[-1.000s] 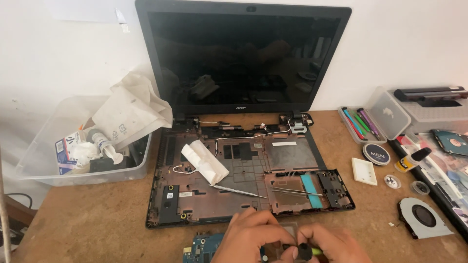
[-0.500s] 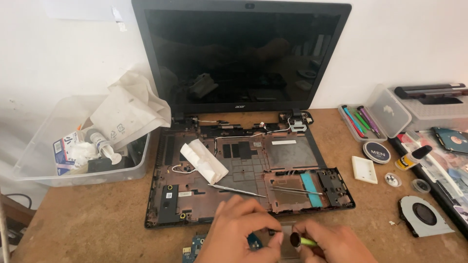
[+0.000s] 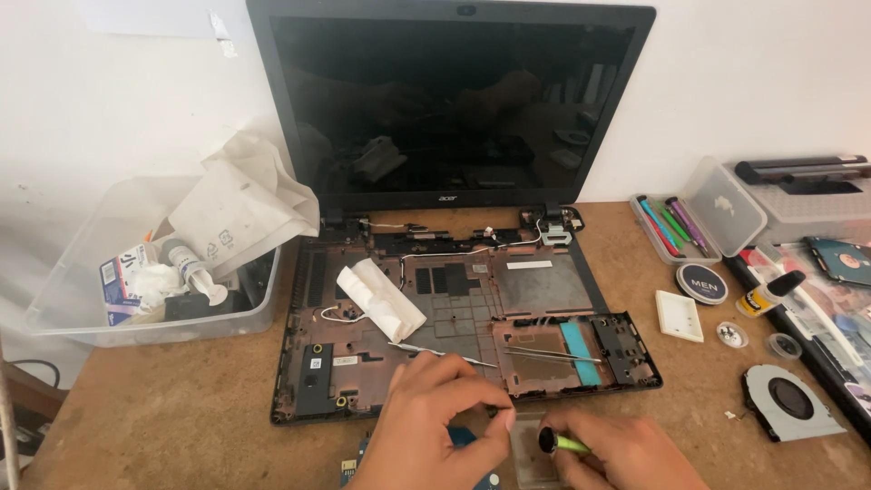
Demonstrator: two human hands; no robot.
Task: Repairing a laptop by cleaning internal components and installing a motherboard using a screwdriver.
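An opened laptop base [image 3: 454, 308] lies on the wooden table, its dark screen [image 3: 449, 104] upright behind it. In front of the base, at the bottom edge of the view, my left hand [image 3: 435, 426] rests its fingers on a blue circuit board [image 3: 458, 440], mostly hidden under the hand. My right hand [image 3: 617, 454] grips a screwdriver with a green shaft and black end [image 3: 562, 443], its tip pointing toward the board. Thumb and fingers of both hands nearly meet above a small clear plastic piece [image 3: 526, 449].
A clear bin [image 3: 82, 299] with paper, a tube and boxes stands at the left. Tweezers [image 3: 544, 354] and a metal pick [image 3: 435, 354] lie on the base. At the right are a tool case [image 3: 680, 227], round tin [image 3: 701, 283], cooling fan [image 3: 789, 401] and glue bottle [image 3: 769, 292].
The head camera has dropped slightly nearer. My hands shifted a little on the board, and the screwdriver now points left with its black end showing.
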